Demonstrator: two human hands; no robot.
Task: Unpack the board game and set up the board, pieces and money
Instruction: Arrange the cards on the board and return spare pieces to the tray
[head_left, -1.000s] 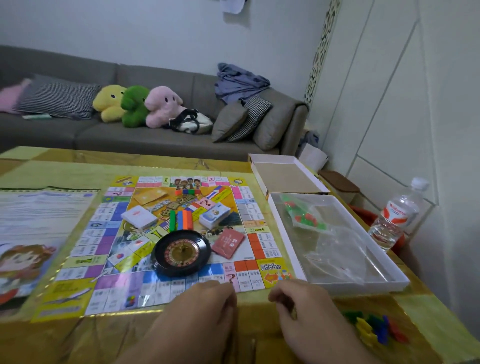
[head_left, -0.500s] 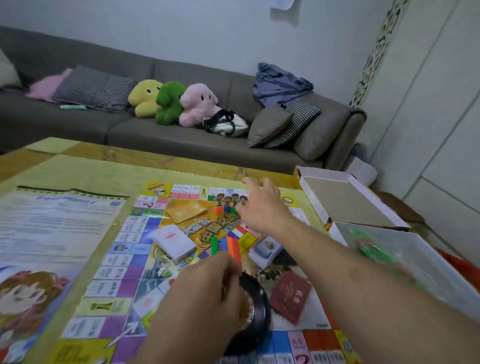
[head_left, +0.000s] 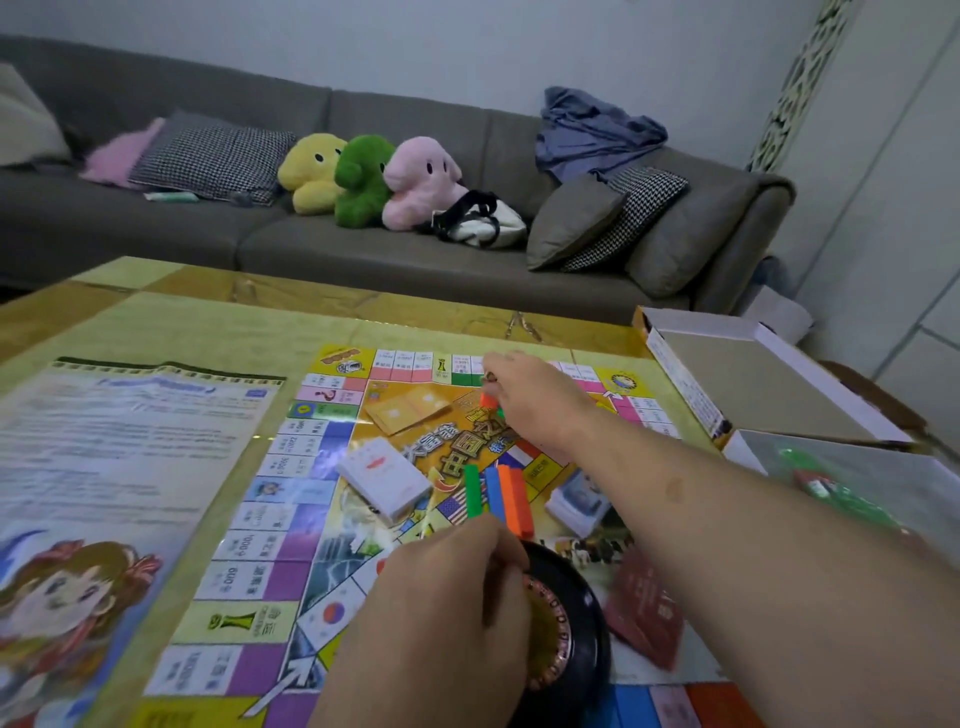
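Note:
The game board (head_left: 311, 519) lies flat on the table. On it sit a white card deck (head_left: 384, 475), a second deck (head_left: 576, 501), a row of green, blue and orange bars (head_left: 498, 493), a black roulette wheel (head_left: 576, 639) and a dark red pack (head_left: 649, 608). My right hand (head_left: 535, 400) reaches to the board's far edge, fingertips pinched on a small red pawn (head_left: 488, 400), with a green pawn (head_left: 500, 413) just beside it. My left hand (head_left: 441, 618) hovers over the wheel's near left side with fingers curled shut; anything inside it is hidden.
A printed rules sheet (head_left: 104, 467) lies left of the board. An empty box lid (head_left: 753, 384) and a white box tray (head_left: 857, 467) holding plastic bags of green and red pieces stand at the right. A grey sofa (head_left: 363, 244) with plush toys is behind the table.
My head and both hands moved forward from the table's near edge. My right arm stretched out to the pawns at the board's far edge, and my left hand came over the roulette wheel.

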